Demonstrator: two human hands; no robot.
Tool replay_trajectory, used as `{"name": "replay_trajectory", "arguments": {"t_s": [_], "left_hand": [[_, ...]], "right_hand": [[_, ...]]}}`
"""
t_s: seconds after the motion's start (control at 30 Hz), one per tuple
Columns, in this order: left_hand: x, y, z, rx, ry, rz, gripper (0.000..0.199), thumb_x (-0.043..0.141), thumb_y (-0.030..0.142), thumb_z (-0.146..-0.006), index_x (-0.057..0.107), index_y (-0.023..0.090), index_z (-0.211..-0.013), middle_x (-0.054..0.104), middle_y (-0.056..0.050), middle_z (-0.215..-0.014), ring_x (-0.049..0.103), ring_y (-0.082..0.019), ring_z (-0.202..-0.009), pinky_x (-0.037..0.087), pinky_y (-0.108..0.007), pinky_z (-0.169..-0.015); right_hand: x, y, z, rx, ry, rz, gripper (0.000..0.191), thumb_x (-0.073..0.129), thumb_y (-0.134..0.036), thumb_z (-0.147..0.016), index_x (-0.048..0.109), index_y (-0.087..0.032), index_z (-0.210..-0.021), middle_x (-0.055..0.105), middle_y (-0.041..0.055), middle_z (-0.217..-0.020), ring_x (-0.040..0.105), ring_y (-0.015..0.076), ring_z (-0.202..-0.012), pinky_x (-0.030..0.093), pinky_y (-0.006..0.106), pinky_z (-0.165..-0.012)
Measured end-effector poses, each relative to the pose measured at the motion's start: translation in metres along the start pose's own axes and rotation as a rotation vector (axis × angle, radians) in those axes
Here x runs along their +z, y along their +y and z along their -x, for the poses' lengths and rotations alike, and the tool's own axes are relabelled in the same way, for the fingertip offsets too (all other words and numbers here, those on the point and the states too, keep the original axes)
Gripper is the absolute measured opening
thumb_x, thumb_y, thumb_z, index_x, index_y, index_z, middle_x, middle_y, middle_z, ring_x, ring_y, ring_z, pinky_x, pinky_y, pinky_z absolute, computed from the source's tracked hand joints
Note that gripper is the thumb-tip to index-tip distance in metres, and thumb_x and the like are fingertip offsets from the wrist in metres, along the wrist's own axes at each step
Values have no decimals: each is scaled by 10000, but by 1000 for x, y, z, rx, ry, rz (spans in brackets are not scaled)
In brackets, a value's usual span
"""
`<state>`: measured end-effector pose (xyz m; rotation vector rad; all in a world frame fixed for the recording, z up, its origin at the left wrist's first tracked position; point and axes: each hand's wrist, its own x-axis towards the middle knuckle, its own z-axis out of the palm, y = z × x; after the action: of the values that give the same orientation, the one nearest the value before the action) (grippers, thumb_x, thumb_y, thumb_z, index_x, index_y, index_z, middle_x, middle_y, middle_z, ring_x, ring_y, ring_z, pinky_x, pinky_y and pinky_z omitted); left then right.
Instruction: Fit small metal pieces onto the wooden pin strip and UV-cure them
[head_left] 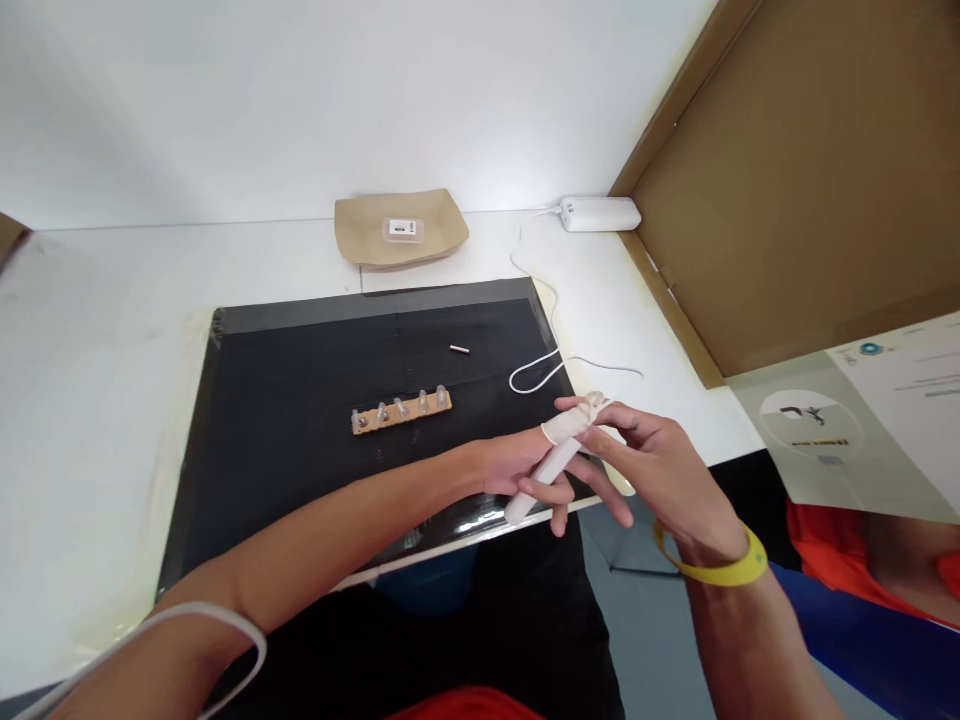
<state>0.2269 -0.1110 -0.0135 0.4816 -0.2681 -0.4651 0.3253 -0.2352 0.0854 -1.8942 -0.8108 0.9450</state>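
Observation:
My left hand reaches across the front of the black mat, its little and ring fingers curled round a slim white stick. A pale wrapping covers part of its thumb side. Over it, my right hand has its thumb and fingertips closed on the wrapping's bunched end; what lies under those fingers is partly hidden. A yellow wristband circles my right wrist. Beyond my left forearm, a brown strip carries several clear nail tips. Behind it lies a small metallic pin.
A brown card tray at the back holds a small clear labelled box. From a white power unit, a thin white cable loops onto the mat. A cardboard panel borders the right; another person's orange clothing shows there.

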Motion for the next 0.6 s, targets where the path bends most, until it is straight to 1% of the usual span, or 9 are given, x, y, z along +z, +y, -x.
{"name": "replay_trajectory", "arguments": {"t_s": [0.07, 0.13, 0.2, 0.23, 0.3, 0.37, 0.43, 0.5, 0.6], "left_hand": [[-3, -3, -1, 43, 2, -35, 673, 548, 787, -952, 677, 189, -1232, 823, -116, -1022, 341, -5, -312, 683, -364, -627], [-5, -4, -2, 44, 8, -66, 667, 551, 767, -964, 665, 182, -1264, 820, -115, -982, 324, -5, -323, 680, -363, -637], [-4, -4, -2, 19, 30, -72, 683, 493, 770, -990, 671, 162, -1245, 815, -123, -962, 307, -6, -326, 673, -354, -624], [-2, -3, -1, 2, 40, -64, 699, 446, 781, -1000, 678, 157, -1210, 814, -129, -957, 305, -8, -321, 668, -354, -608], [2, -1, 2, -43, 60, -48, 760, 344, 823, -999, 688, 155, -1113, 809, -130, -903, 310, -19, -303, 655, -357, -561], [7, 2, 5, -80, 89, -59, 799, 281, 853, -985, 684, 165, -1041, 756, -72, -700, 309, -40, -284, 639, -351, -525], [10, 5, 8, -85, 126, -76, 782, 276, 863, -977, 674, 194, -1053, 613, 19, -493, 291, -59, -273, 640, -354, -526], [11, 7, 8, -58, 141, -59, 744, 309, 878, -960, 655, 228, -1071, 515, 67, -408, 282, -71, -266, 651, -378, -543], [7, 7, 6, -51, 150, -3, 757, 330, 919, -918, 641, 238, -1034, 559, 50, -428, 301, -79, -258, 658, -415, -547]], "right_hand": [[-1, 1, 1, 42, -35, 23, 463, 790, -680, -798, 819, -241, -942, 818, 64, -939, 754, 233, -781, 600, 372, -775], [-1, 1, 2, 121, -79, 16, 520, 763, -703, -813, 804, -233, -1032, 724, 2, -624, 618, 167, -468, 556, 345, -603], [0, 1, 2, 163, -102, 4, 555, 752, -719, -812, 793, -229, -1070, 603, -48, -466, 509, 146, -352, 522, 341, -538], [1, 1, 2, 151, -93, 7, 534, 755, -715, -809, 797, -232, -1031, 598, -44, -464, 535, 157, -373, 530, 345, -551], [4, 1, 2, 77, -48, 45, 443, 769, -677, -808, 801, -239, -869, 686, 11, -581, 679, 209, -566, 575, 364, -661], [8, 3, 2, -16, 7, 98, 374, 767, -615, -825, 790, -248, -761, 770, 58, -780, 750, 254, -823, 591, 391, -817], [13, 6, 2, -88, 58, 135, 303, 743, -544, -856, 795, -258, -770, 796, 69, -957, 744, 264, -976, 569, 416, -936], [18, 10, 2, -126, 110, 138, 256, 712, -491, -887, 785, -261, -801, 794, 64, -1038, 730, 257, -1019, 548, 427, -983], [25, 15, 3, -133, 163, 88, 272, 692, -474, -912, 727, -251, -760, 791, 61, -1069, 716, 249, -1036, 528, 423, -995]]}}
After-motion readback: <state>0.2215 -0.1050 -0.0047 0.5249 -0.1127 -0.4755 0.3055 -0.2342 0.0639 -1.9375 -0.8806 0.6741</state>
